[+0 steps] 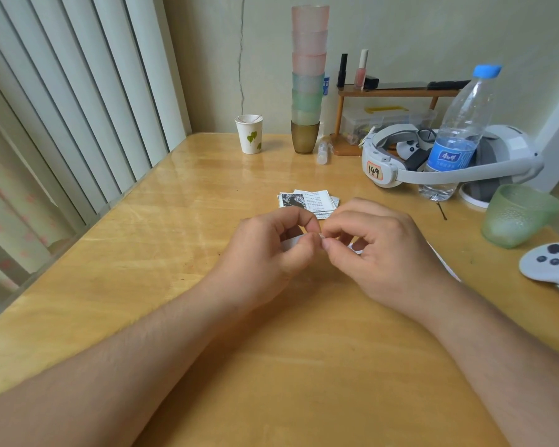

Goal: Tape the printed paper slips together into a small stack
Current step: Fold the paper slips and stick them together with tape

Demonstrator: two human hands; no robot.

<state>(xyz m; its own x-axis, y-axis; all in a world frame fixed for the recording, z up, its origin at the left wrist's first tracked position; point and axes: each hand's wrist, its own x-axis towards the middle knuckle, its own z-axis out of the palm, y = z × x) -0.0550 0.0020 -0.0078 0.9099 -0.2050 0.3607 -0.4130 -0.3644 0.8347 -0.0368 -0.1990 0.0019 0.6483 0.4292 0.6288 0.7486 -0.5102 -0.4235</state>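
Note:
A small pile of printed paper slips [307,201] lies on the wooden table [181,227], just beyond my hands. My left hand [271,250] and my right hand [375,250] meet fingertip to fingertip over the table's middle. Both pinch a small whitish piece, likely tape [320,237], between thumb and forefinger. Bits of white material show under the left palm and below the right fingers; the hands hide what they are.
A tall stack of coloured cups [308,79] and a paper cup [249,133] stand at the back. A headset [433,156], a water bottle [459,133], a green cup [517,214] and a white controller [552,262] crowd the right side. A radiator runs along the left.

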